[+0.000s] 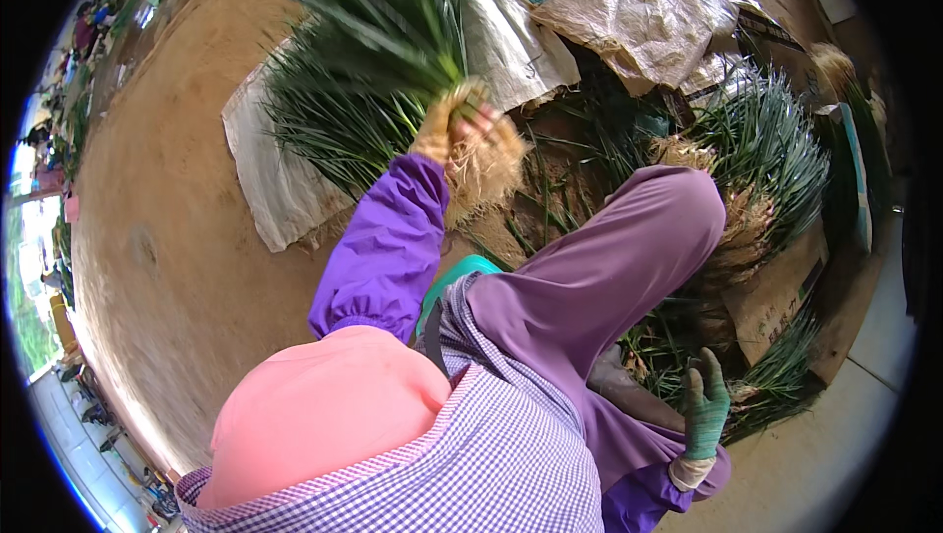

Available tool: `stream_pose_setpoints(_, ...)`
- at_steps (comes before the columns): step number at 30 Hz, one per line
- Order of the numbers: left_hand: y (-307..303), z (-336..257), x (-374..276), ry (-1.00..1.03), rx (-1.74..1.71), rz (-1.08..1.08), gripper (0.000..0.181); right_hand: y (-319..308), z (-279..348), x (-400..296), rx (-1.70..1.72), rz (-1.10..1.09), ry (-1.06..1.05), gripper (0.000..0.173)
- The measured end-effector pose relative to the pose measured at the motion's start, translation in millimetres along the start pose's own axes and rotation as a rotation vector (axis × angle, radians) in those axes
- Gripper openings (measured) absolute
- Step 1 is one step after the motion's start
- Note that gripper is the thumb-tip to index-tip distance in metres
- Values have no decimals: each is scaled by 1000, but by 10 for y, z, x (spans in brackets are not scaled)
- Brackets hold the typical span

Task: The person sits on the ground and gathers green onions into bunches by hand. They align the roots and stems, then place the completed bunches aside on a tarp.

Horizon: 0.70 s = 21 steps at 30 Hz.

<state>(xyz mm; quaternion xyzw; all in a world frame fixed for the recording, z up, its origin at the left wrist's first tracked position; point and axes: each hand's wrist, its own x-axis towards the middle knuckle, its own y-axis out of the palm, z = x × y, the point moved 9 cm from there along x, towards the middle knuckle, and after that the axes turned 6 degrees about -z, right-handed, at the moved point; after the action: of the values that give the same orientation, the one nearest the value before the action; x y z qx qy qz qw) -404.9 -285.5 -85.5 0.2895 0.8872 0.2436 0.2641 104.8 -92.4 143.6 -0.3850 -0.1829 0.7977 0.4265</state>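
My left hand [440, 124] in a tan, blurred glove grips a thick bunch of long-leaved green plants [401, 32] just above their bare, straw-coloured roots [482, 172]. The leaves fan up and away from me. Beneath them, a pile of similar plants [339, 113] lies on a white woven sheet [272, 187]. My right hand [706, 408] wears a green knit glove. It hangs beside my bent leg at the lower right, fingers raised and holding nothing. Close to it, a small bundle of plants [781, 367] rests on the ground.
More rooted bundles [770, 157] stand at the right, past my knee. Crumpled woven sacks [648, 17] lie at the top. A printed cardboard piece [773, 304] sits at the right. Loose leaves [549, 201] litter the brown floor [169, 275]. Part of a teal seat [464, 268] shows under me.
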Motion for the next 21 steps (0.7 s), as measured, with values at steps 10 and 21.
stream_pose_setpoints(10,-1053,989,27,-217,-231,-304,21,3,251,-187,-93,-45,-54,37)
stream_pose_setpoints(21,-1143,245,-427,31,658,-636,26,318,650,-182,-179,-61,-203,38)
